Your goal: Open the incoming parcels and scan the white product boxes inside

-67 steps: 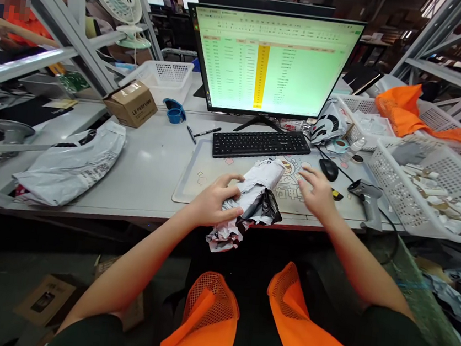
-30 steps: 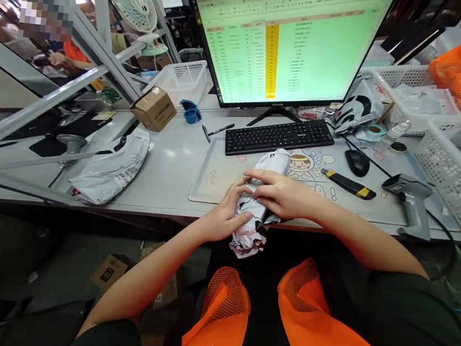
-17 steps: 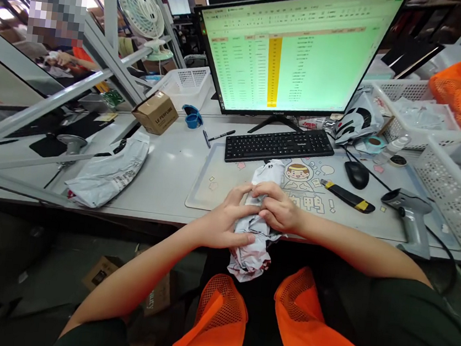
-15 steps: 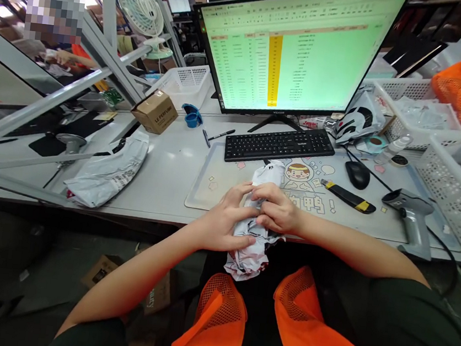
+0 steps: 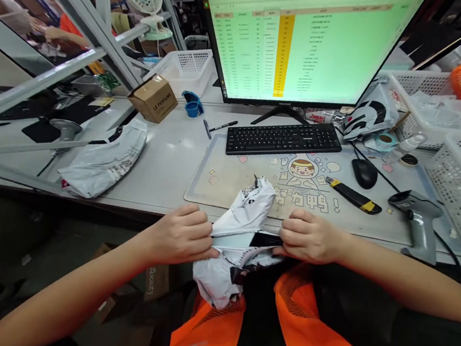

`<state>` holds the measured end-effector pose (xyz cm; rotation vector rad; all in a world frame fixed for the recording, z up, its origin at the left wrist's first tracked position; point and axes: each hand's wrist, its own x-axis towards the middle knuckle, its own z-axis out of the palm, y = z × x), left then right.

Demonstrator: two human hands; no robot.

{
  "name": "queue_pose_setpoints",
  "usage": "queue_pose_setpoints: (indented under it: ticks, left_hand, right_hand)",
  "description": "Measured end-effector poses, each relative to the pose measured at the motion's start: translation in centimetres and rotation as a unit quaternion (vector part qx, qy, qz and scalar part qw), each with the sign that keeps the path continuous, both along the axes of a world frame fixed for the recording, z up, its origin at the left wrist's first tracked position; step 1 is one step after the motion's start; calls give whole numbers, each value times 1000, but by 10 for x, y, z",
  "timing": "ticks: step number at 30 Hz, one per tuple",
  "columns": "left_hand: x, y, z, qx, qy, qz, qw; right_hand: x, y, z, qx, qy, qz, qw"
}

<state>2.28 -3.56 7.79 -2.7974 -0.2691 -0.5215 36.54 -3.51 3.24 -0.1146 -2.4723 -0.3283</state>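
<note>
A crumpled white plastic mailing bag (image 5: 251, 206) stretches between my hands at the desk's front edge, with its lower part hanging over my lap. Its middle is pulled apart, and a black inner side and a pale strip show there. My left hand (image 5: 184, 234) is closed on the bag's left side. On the other side my right hand (image 5: 309, 236) grips the bag's black-lined edge in a closed fist. What the bag contains, if anything, is hidden.
Behind the mat stand a keyboard (image 5: 284, 139) and monitor (image 5: 307, 48). To the right lie a yellow-black box cutter (image 5: 355, 197), a mouse (image 5: 364, 173) and a barcode scanner (image 5: 418, 222). Another white mailer (image 5: 104, 161) and a small carton (image 5: 153, 99) sit left.
My hands have moved apart, left hand leftward and right hand rightward. The bag, bunched together before, is now spread open across its middle. The camera view has shifted slightly.
</note>
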Motion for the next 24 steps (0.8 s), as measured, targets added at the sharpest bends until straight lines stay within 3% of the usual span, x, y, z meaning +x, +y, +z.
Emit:
queue_pose_setpoints:
  ticks: [2,5,8,11,15,17,20,24]
  left_hand:
    - [-1,6,-4,-10,-9,9,1000]
    - [6,16,-13,-45,-29,30,998]
    - [19,23,-17,-86,-42,70,993]
    - [36,28,-12,-96,-45,172,979]
    - [67,37,5,-107,37,325,939]
    - [83,43,14,-102,106,363,920]
    - [98,54,21,-79,193,365,907]
    - [92,63,28,-54,237,326,914]
  right_hand:
    - [5,1,1,-52,-18,-33,998]
    - [1,5,8,-191,22,-72,979]
    - [-17,11,17,-291,55,-215,931]
    - [-37,22,21,-333,-50,-354,873]
    - [-50,39,17,-405,-119,-345,838]
    - [-53,44,14,-394,-111,-390,825]
    - [-59,48,11,-313,-122,-467,818]
    - [-62,46,11,-243,-134,-443,852]
